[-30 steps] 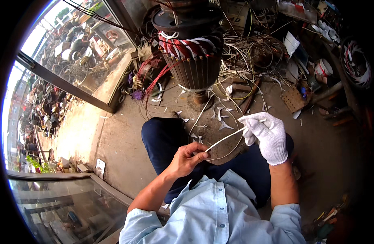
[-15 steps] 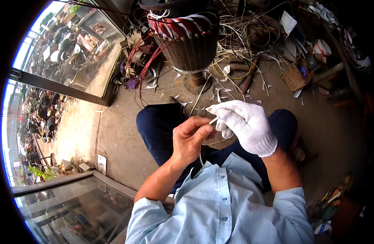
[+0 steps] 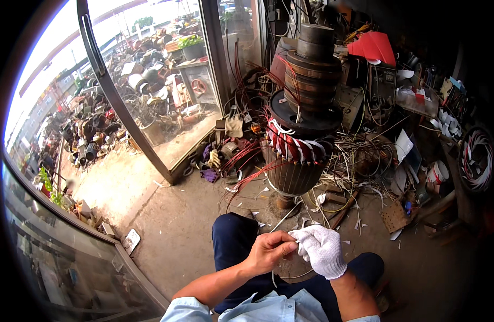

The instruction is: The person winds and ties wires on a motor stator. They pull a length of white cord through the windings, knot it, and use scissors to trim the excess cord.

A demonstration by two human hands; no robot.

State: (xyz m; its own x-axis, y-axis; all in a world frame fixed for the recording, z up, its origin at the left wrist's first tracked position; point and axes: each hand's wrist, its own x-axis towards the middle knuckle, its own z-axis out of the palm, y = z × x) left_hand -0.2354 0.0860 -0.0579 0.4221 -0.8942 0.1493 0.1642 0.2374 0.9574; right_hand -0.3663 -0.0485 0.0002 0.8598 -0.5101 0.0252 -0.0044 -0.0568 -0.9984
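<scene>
My bare left hand (image 3: 269, 249) and my right hand (image 3: 322, 250) in a white glove meet above my knees in dark blue trousers. Both pinch a thin pale strip (image 3: 297, 244) between their fingertips; a loop of it hangs below the hands. Straight ahead stands a large upright motor rotor (image 3: 299, 147) with red and white windings and stacked dark discs on top. Its base rests on the concrete floor, just beyond my knees.
Tangled wires and white scraps (image 3: 360, 161) litter the floor right of the rotor. A glass door with a dark frame (image 3: 123, 107) stands open at left, scrap piled outside. Shelves with coils and cans (image 3: 462, 155) fill the right side.
The view has tilted up, showing the rotor's top. My hands, apart with the strip stretched between them a second ago, have closed together and now sit lower in the picture.
</scene>
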